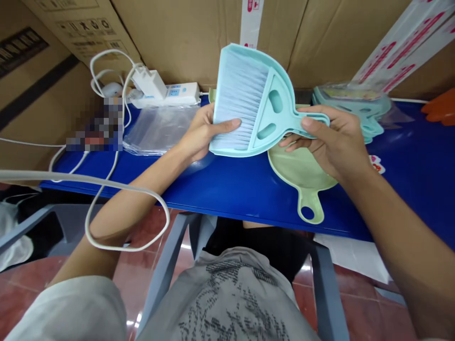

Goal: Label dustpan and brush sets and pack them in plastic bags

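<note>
Between my two hands, above the blue table, I hold a light-blue hand brush (pixel 262 106) nested in a matching dustpan (pixel 227 53). My left hand (pixel 203 132) grips the dustpan's wide edge, its thumb lying over the pale bristles. Around the joined handles at the other end, my right hand (pixel 330 137) is closed, thumb on top. Below that hand lies a green pan-shaped plastic piece (pixel 302 166) with a ring-ended handle, partly hidden by my fingers.
Clear plastic bags (pixel 161 129) lie at the left, before a white power strip (pixel 183 94). More light-blue dustpans (pixel 368 106) are stacked at the back right, near an orange object (pixel 441 108). A white cable (pixel 128 185) loops above my left forearm. Cardboard boxes (pixel 199 42) stand behind.
</note>
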Available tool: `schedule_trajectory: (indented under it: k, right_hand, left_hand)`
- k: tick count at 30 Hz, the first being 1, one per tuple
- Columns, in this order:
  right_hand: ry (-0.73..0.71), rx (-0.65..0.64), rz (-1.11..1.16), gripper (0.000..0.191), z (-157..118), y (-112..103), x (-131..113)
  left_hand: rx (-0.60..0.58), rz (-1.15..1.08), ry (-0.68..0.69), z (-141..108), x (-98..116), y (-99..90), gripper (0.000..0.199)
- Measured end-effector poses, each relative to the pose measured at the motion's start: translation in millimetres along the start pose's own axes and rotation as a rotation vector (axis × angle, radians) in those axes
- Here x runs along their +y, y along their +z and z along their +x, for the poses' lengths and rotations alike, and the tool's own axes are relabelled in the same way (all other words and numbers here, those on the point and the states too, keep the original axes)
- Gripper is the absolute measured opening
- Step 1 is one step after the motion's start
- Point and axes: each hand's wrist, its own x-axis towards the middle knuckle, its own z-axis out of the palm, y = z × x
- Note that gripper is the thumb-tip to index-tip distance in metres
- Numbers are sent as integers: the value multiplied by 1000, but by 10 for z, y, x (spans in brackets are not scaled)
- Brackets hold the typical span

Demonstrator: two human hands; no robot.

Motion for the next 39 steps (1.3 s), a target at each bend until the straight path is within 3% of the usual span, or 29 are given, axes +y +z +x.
schedule_trajectory:
  k: [10, 21, 30, 39]
  right_hand:
    - [-70, 54, -70, 40, 2, -4, 48]
    - [8, 7, 21, 33, -8, 13, 29]
    - [-22, 79, -79, 41, -6, 7, 38]
    - [30, 30, -21, 47, -49, 4, -11]
  left_hand:
    - [29, -55, -27, 15, -60, -4, 56]
    - [-105, -74, 36, 24, 41, -8, 39]
    - [-45, 97, 66, 51, 48, -49, 49]
    - [-22, 150, 84, 109, 62, -123, 41]
